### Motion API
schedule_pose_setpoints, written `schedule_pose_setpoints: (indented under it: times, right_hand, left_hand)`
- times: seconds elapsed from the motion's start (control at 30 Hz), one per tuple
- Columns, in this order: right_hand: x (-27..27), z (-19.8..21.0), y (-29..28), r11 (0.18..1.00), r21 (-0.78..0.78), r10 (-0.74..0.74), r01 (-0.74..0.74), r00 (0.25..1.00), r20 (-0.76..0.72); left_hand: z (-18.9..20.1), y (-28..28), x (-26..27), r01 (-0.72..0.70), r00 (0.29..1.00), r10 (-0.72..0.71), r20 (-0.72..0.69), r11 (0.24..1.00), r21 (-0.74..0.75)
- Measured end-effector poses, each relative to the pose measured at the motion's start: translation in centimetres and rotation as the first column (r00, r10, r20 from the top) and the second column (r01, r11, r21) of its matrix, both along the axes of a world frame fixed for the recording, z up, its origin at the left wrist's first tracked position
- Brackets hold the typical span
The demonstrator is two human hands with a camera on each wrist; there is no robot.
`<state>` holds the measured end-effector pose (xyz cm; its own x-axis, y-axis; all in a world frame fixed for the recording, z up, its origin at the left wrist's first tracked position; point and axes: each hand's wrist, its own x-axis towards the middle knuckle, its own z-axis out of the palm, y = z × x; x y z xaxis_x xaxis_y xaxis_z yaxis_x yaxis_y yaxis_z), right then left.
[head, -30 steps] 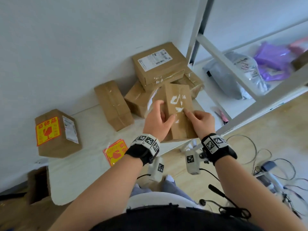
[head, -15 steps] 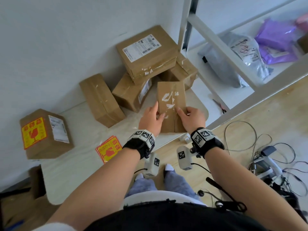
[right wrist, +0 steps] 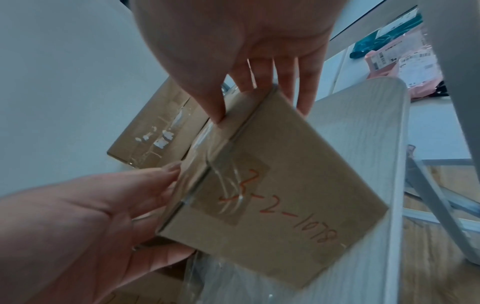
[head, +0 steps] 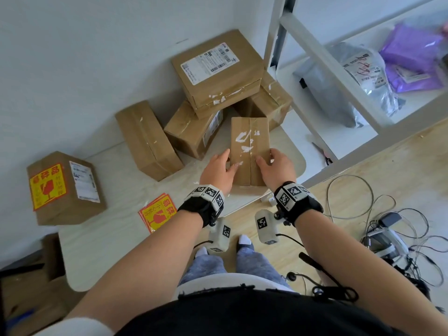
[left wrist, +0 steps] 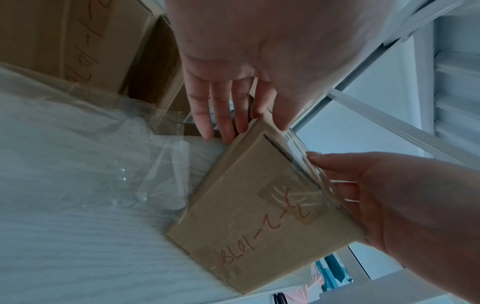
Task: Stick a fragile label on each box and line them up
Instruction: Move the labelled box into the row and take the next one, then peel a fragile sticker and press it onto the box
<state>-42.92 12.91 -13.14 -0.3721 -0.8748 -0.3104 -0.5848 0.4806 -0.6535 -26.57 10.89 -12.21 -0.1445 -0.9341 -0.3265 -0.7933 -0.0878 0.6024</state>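
Observation:
A plain brown cardboard box [head: 249,151], taped and bare of any label, is held lengthwise over the table's near right corner. My left hand [head: 229,160] grips its left side and my right hand [head: 265,157] grips its right side, thumbs on top. In the wrist views the box's near end [left wrist: 259,205] [right wrist: 272,195] shows red handwriting. I cannot tell whether it touches the table. A box [head: 63,187] with a yellow-red fragile label [head: 47,186] stands at the far left. A stack of fragile labels [head: 157,212] lies near the table's front edge.
Several unlabelled boxes are piled against the wall: a top one [head: 218,69], one leaning under it [head: 194,132], one lying left [head: 148,139], one at the right [head: 269,103]. A white rack [head: 339,76] with mailer bags [head: 412,52] stands right. Cables [head: 363,207] lie on the floor.
Both hands have brought the box down from chest height to just over the table's corner. My thumbs have moved apart toward its two sides.

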Motion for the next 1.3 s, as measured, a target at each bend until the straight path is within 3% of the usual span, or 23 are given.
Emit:
schedule_pose_setpoints:
  times: [0.2, 0.3, 0.4, 0.53, 0.63, 0.73, 0.8, 0.93, 1.07, 1.23, 1.3]
  right_hand:
    - [3.1, 2.9, -1.3, 0.955, -0.292, -0.082, 0.053, 0.993, -0.089]
    - [6.2, 4.4, -2.1, 0.907, -0.416, 0.017, -0.062, 0.994, -0.11]
    - [9.6, 5.4, -2.4, 0.882, -0.432, 0.19, -0.188, 0.981, -0.039]
    - [13.4, 3.3, -2.2, 0.907, -0.295, 0.328, -0.301, 0.944, 0.046]
    - [15.0, 0.5, -1.2, 0.94, -0.03, 0.341, -0.34, 0.939, 0.039]
    - [15.5, -1.6, -0.1, 0.919, 0.177, 0.356, -0.353, 0.934, 0.012]
    - [15.8, -2.7, 0.5, 0.903, 0.245, 0.364, -0.352, 0.931, -0.003]
    - [17.0, -4.6, 1.2, 0.875, 0.293, 0.387, -0.386, 0.92, 0.057]
    - [18.3, -5.9, 1.5, 0.852, 0.328, 0.36, -0.408, 0.912, 0.199]
    - [19.3, -7.0, 1.9, 0.781, 0.383, 0.398, -0.493, 0.866, 0.303]
    - [19.6, -7.3, 2.1, 0.747, 0.378, 0.46, -0.547, 0.836, 0.3]
  left_hand:
    - [1.2, -0.2, 3.1, -0.23, 0.965, 0.221, -0.141, 0.972, -0.052]
    - [1.1, 0.0, 6.3, -0.364, 0.921, 0.349, -0.17, 0.929, -0.066]
    - [0.2, 0.4, 10.1, -0.472, 0.88, 0.466, -0.095, 0.88, -0.059]
    - [-2.1, 1.4, 15.1, -0.603, 0.797, 0.601, 0.057, 0.791, 0.104]
    - [-4.0, 2.4, 18.1, -0.697, 0.717, 0.675, 0.175, 0.682, 0.222]
    - [-5.1, 3.6, 19.8, -0.761, 0.649, 0.688, 0.324, 0.587, 0.278]
    - [-5.7, 4.1, 20.5, -0.778, 0.628, 0.678, 0.382, 0.542, 0.318]
    - [-6.9, 4.5, 21.1, -0.769, 0.627, 0.689, 0.363, 0.473, 0.43]
    - [-8.0, 4.6, 21.4, -0.771, 0.625, 0.713, 0.319, 0.501, 0.392]
    - [-8.6, 4.5, 22.1, -0.644, 0.763, 0.587, 0.27, 0.66, 0.387]
    - [-8.4, 4.6, 22.0, -0.637, 0.77, 0.587, 0.249, 0.684, 0.356]
